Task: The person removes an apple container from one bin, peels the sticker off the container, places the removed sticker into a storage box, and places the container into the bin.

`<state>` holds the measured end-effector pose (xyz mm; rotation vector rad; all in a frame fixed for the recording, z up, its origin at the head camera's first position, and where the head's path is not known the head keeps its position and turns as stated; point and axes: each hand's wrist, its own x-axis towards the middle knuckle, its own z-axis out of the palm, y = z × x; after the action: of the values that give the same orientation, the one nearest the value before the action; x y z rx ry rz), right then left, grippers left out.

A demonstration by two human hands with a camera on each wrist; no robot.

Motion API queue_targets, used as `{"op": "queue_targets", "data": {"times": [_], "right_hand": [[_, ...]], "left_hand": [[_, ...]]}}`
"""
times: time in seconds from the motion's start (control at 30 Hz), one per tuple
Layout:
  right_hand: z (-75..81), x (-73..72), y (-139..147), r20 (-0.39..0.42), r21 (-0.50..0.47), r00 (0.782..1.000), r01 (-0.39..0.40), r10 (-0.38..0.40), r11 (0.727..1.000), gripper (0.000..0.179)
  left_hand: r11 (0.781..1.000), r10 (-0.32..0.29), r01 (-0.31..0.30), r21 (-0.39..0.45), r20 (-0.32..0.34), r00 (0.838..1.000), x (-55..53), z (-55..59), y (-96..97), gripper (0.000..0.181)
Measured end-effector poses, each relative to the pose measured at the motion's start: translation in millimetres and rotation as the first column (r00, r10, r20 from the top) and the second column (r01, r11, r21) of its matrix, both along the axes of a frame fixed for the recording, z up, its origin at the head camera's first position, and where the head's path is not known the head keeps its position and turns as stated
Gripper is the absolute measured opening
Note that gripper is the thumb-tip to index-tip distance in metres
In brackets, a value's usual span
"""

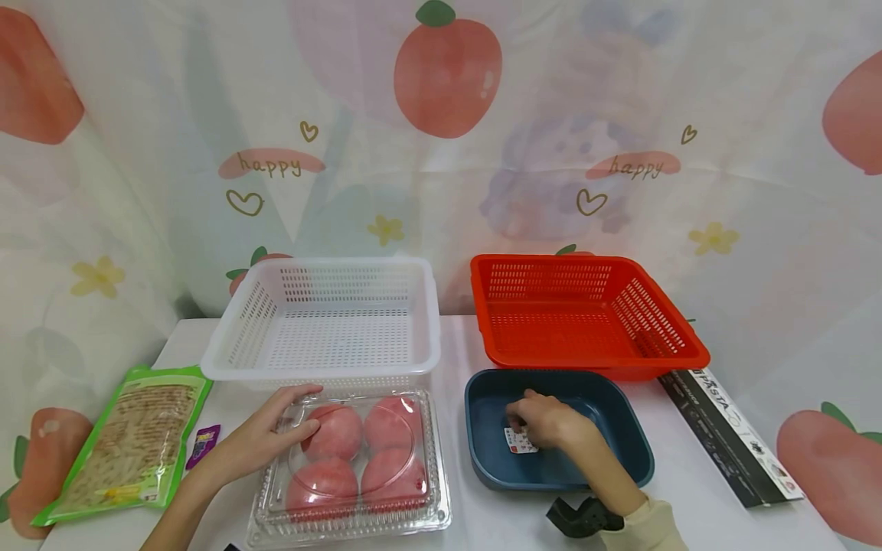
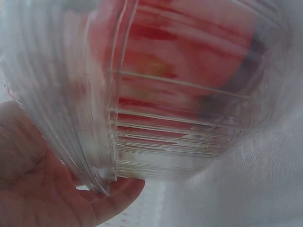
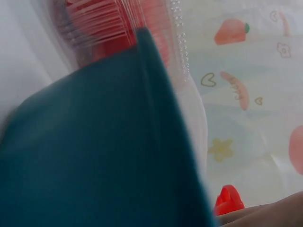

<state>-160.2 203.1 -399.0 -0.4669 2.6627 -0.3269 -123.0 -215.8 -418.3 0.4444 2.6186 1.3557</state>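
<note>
A clear plastic clamshell box (image 1: pixel 441 490) holds several pink-red peaches (image 1: pixel 331 430). My left hand (image 1: pixel 265 428) grips its far left corner, thumb over the lid. The left wrist view shows fingers (image 2: pixel 118 196) curled under the box's rim. Inside a dark blue basin (image 1: pixel 623 428) is my right hand (image 1: pixel 547 419), its fingers bent down right at a small white label (image 1: pixel 520 441) with print on it. I cannot tell whether the fingers pinch the label. The basin's wall (image 3: pixel 94 142) fills much of the right wrist view and hides most of that hand.
Behind stand a white perforated basket (image 1: pixel 338 337) and a red one (image 1: pixel 551 329). On the left lie a green-edged food bag (image 1: pixel 131 436) and a small purple packet (image 1: pixel 203 445). A long black-and-white box (image 1: pixel 730 436) lies on the right. A printed curtain (image 1: pixel 441 191) hangs behind the table.
</note>
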Motion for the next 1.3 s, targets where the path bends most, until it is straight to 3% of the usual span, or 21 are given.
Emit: {"op": "queue_targets", "data": {"times": [0.37, 0.67, 1.3], "right_hand": [[1.7, -5.9, 9.5, 0.016, 0.012, 1.0, 0.002, -0.003, 1.0, 0.022], [3.3, -6.6, 11.0, 0.04, -0.001, 0.997, 0.061, -0.061, 0.998, 0.019], [2.3, -4.9, 15.5, 0.042, 0.019, 0.995, 0.093, -0.094, 0.995, 0.025]], "left_hand": [[1.0, 0.005, -0.005, 0.004, 0.013, 1.0, -1.0, -3.0, -0.4, 0.053], [1.0, 0.008, -0.008, 0.011, 0.006, 1.0, -1.5, -2.7, 0.0, 0.052], [1.0, 0.011, -0.012, 0.007, 0.034, 0.999, -2.0, -7.8, 0.9, 0.054]]}}
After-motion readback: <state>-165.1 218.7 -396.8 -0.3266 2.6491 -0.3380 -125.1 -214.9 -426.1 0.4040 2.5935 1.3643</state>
